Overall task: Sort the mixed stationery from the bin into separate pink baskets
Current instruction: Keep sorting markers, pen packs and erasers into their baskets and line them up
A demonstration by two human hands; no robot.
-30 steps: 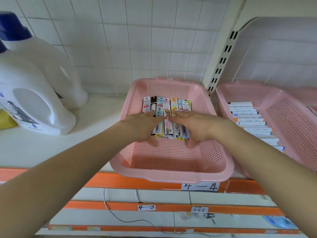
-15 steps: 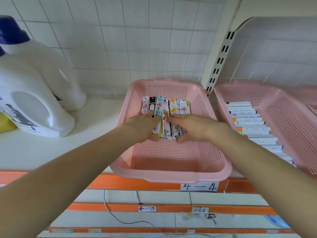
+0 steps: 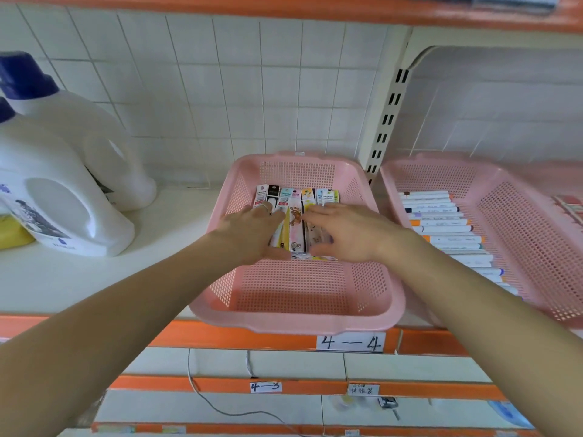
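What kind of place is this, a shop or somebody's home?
Most likely a shop or stockroom: orange-edged shelving with handwritten labels like 4-4, pink baskets of sorted stationery, and large detergent jugs alongside.

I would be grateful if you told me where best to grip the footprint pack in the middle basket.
The footprint pack lies flat in the pink basket, pointing away from the viewer, with neighbouring packs tight along both long edges. Only its near short end looks free, so pinch that end, top and underside, coming in from the basket's bare front.
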